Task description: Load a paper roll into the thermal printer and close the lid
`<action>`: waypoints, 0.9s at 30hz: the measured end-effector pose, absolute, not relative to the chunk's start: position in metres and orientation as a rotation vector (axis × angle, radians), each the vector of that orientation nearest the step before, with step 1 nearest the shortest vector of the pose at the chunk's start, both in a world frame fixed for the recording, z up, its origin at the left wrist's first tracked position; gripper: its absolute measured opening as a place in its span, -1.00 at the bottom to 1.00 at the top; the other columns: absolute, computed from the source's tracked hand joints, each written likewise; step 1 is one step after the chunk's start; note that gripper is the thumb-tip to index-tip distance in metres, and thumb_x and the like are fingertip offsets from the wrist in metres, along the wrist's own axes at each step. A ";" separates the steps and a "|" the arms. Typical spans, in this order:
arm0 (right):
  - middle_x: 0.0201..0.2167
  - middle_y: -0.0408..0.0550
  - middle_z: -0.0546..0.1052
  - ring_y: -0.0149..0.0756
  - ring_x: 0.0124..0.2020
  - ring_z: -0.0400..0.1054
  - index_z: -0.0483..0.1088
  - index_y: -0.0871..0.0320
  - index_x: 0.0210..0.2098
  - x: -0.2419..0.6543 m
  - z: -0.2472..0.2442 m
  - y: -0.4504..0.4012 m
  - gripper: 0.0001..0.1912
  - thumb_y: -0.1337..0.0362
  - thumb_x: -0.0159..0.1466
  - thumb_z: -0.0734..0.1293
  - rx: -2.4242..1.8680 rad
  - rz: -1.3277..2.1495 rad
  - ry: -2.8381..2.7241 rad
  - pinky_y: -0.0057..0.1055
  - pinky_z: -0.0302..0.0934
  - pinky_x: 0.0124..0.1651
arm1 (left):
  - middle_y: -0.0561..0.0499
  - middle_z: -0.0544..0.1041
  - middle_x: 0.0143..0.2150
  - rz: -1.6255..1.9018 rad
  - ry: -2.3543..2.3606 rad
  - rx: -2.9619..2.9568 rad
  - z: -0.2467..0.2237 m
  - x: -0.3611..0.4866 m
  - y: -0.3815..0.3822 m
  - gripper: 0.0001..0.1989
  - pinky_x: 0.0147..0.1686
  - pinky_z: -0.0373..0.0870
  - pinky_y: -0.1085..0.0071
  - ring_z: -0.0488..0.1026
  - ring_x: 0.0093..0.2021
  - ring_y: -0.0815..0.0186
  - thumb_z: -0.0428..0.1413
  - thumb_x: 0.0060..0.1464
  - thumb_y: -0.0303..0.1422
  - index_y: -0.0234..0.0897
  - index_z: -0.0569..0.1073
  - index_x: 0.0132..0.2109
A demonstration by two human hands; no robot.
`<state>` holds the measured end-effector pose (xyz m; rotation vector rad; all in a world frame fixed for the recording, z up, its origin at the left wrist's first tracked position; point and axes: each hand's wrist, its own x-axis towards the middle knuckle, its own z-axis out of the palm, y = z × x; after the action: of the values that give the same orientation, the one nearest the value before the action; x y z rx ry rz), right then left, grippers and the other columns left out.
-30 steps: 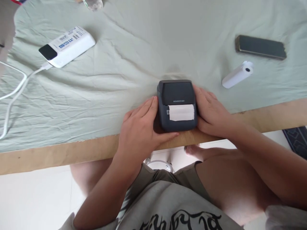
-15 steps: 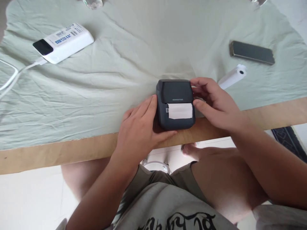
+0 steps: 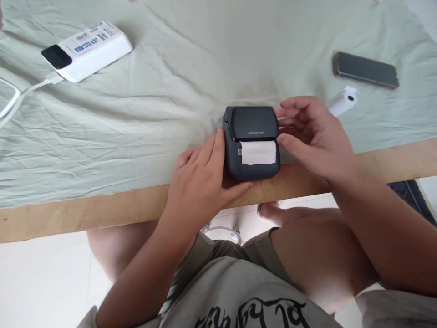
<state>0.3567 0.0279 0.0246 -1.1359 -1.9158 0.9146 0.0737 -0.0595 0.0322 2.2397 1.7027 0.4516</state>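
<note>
A small dark portable thermal printer (image 3: 254, 119) sits near the table's front edge, with a short strip of white paper (image 3: 258, 152) out of its slot. Its lid stands slightly raised, showing a narrow gap along the left and front. My left hand (image 3: 200, 175) braces the printer, fingers along its left side and thumb across the front. At the right side, my right hand (image 3: 312, 136) is open with fingers apart, the thumb tip at the lid's edge. Whether its other fingertips touch the printer is hard to tell. Behind that hand lies a white paper roll (image 3: 343, 101), partly hidden.
A white power bank (image 3: 99, 57) with a dark display and plugged-in white cable (image 3: 32, 89) lies at the left. A dark phone (image 3: 365, 70) is at the back right. Wrinkled pale green cloth (image 3: 170, 95) covers the table up to its bare wooden edge (image 3: 102, 207).
The printer's lid has risen slightly from its flush position. My right hand has drawn a little away to the right, while my left hand stays against the printer. The view has shifted slightly.
</note>
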 end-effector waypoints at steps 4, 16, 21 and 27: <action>-0.25 -0.20 0.61 -0.32 -0.23 0.60 0.47 -0.07 0.24 0.338 0.038 0.030 -0.66 0.08 0.53 0.49 -1.149 0.827 -1.858 -0.28 0.59 -0.10 | -0.50 0.60 0.60 0.471 1.686 2.326 0.027 0.073 -0.061 0.08 0.60 0.50 -0.07 0.60 0.61 -0.29 0.40 0.47 0.14 -0.53 0.24 0.74; -0.16 -0.17 0.77 -0.47 -0.48 0.30 0.51 0.06 -0.23 0.311 0.058 0.046 -0.91 0.35 0.34 0.49 -1.175 0.721 -2.023 -0.31 0.27 -0.33 | -0.48 0.61 0.59 0.513 1.702 2.375 0.029 0.076 -0.072 -0.07 0.57 0.54 -0.12 0.61 0.58 -0.29 0.28 0.60 0.10 -0.48 0.25 0.73; -0.34 -0.15 0.64 -0.19 -0.25 0.55 0.75 -0.09 0.00 0.317 0.078 0.064 -0.78 0.23 0.38 0.52 -1.268 0.781 -2.394 -0.11 0.55 0.04 | -0.55 0.60 0.59 0.576 1.645 2.412 0.026 0.073 -0.072 -0.06 0.55 0.56 -0.10 0.62 0.57 -0.28 0.19 0.66 0.16 -0.57 0.26 0.71; -0.04 -0.10 0.76 0.07 0.01 0.66 0.73 -0.21 0.20 0.325 0.077 0.087 -0.60 0.15 0.38 0.55 -1.235 0.752 -2.662 0.09 0.60 0.08 | -0.48 0.60 0.61 0.553 1.651 2.350 0.028 0.074 -0.072 -0.06 0.56 0.56 -0.15 0.62 0.57 -0.30 0.25 0.61 0.18 -0.44 0.29 0.74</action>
<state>0.3250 0.0871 0.0774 -1.2353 -2.6616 0.7519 0.0736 -0.0716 0.0283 2.3497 1.6513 0.5533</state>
